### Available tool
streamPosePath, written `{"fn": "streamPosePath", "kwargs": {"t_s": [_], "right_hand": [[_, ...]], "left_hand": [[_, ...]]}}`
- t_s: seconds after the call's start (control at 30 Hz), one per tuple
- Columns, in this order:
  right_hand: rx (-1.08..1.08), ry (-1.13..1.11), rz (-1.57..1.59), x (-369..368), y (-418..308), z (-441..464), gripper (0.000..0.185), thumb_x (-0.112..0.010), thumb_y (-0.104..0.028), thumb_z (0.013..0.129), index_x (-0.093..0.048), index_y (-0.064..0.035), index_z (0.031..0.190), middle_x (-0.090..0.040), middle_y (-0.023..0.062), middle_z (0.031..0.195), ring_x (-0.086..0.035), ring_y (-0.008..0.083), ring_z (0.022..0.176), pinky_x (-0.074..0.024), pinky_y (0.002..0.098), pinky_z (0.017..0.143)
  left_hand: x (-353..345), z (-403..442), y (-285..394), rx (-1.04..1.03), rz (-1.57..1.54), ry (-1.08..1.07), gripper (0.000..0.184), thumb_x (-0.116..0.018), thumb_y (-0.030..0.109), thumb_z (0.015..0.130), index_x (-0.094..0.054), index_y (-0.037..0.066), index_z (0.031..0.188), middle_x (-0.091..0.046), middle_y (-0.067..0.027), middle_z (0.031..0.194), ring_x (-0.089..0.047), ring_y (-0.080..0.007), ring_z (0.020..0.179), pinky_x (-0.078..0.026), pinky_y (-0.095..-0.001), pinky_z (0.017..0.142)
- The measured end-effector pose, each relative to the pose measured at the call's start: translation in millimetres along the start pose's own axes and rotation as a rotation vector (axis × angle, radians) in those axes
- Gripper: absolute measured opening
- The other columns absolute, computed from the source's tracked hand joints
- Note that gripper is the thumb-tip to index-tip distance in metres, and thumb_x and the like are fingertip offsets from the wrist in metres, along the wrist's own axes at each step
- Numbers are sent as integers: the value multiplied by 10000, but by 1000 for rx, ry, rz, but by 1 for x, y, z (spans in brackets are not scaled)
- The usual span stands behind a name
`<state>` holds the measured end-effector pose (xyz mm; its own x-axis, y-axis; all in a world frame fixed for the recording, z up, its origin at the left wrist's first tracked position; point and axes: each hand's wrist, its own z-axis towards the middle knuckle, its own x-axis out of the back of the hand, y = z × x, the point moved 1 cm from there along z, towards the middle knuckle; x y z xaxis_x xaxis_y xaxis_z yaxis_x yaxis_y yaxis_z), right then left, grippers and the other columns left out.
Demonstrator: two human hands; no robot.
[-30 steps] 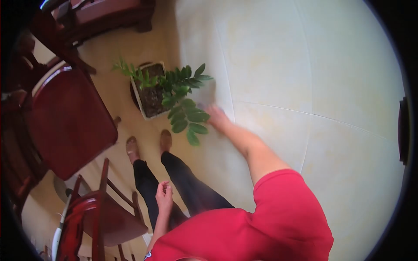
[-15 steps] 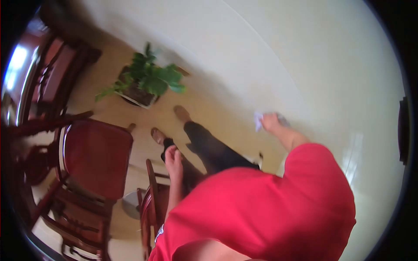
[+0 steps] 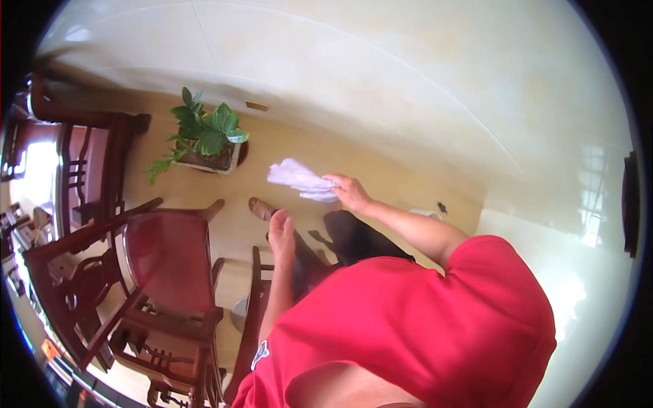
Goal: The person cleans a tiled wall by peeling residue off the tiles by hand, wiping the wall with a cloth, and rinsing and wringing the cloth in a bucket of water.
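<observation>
My right hand (image 3: pixel 350 194) grips a pale lavender cloth (image 3: pixel 303 180) by one end. The cloth hangs out to the left of my fingers, folded and loose, above the floor. My left hand (image 3: pixel 281 234) is held in front of my body near my legs, its fingers loosely bent and slightly apart, with nothing visible in it. Below it show a brown shoe (image 3: pixel 260 208) and my dark trousers (image 3: pixel 360 239).
A potted plant (image 3: pixel 207 139) stands on the tan floor by the pale wall (image 3: pixel 408 88). Dark red wooden chairs (image 3: pixel 170 258) fill the left side, one close by my left arm. A small white object (image 3: pixel 425 213) lies near the wall on the right.
My right hand has moved left, away from the wall, and the cloth now hangs spread out more. My left hand has shifted slightly. The view has turned and I have stepped.
</observation>
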<state>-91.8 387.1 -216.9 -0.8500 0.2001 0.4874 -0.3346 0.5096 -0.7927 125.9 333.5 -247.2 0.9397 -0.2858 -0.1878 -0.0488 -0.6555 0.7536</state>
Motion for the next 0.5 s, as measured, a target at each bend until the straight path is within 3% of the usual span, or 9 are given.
{"fn": "streamPosePath", "kwargs": {"t_s": [0.1, 0.13, 0.2, 0.27, 0.37, 0.47, 0.5], "right_hand": [[564, -8, -158, 13, -68, -10, 316, -550, -3, 763, -609, -55, 1070, -622, 146, 967, -595, 318, 880, -482, 370, 765], [634, -149, -98, 20, -80, -14, 328, -567, -14, 750, -622, -93, 1063, -618, 99, 1014, -589, 277, 914, -460, 363, 788], [828, -170, -294, 34, -89, -34, 334, -596, -47, 732, -634, -131, 1053, -595, 54, 1083, -563, 243, 978, -426, 362, 828], [842, -188, -305, 50, -83, -45, 336, -612, -79, 732, -633, -151, 1060, -573, 35, 1132, -540, 224, 1024, -406, 356, 853], [867, -129, -352, 93, -104, -61, 334, -614, -101, 751, -623, -153, 1081, -552, 29, 1180, -515, 219, 1078, -388, 366, 889], [752, -44, -282, 125, -92, -68, 330, -600, -95, 781, -604, -125, 1109, -559, 58, 1172, -526, 234, 1072, -404, 361, 890], [682, -24, -238, 132, -77, -70, 329, -594, -91, 792, -596, -113, 1119, -565, 71, 1162, -535, 241, 1062, -414, 355, 885]], "left_hand": [[-49, 2, 20, 53, -199, -11, 349, -528, 124, 888, -446, 57, 1221, -547, -67, 1105, -552, -157, 962, -462, -272, 798], [-61, 5, 26, 73, -317, -41, 370, -523, 144, 892, -429, 62, 1241, -543, -71, 1122, -552, -166, 974, -467, -287, 809], [-76, 16, 31, -80, -386, -120, 410, -461, 147, 921, -368, 63, 1310, -503, -54, 1169, -526, -170, 1012, -447, -298, 853], [-75, 83, -43, -230, -541, -203, 387, -424, 203, 939, -360, 69, 1295, -479, -51, 1195, -506, -169, 1050, -434, -290, 873], [-153, 12, 121, -301, 1152, -96, 264, -483, 209, 869, -512, 74, 1094, -576, -55, 1044, -581, -197, 933, -481, -300, 770], [-193, 2, 187, -281, 1903, -130, 206, -541, 214, 800, -665, 79, 893, -672, -58, 892, -655, -226, 817, -528, -310, 667], [-187, 20, 179, -511, 1950, -41, 154, -565, 162, 726, -703, 98, 756, -685, -37, 739, -674, -236, 697, -541, -344, 559]]}}
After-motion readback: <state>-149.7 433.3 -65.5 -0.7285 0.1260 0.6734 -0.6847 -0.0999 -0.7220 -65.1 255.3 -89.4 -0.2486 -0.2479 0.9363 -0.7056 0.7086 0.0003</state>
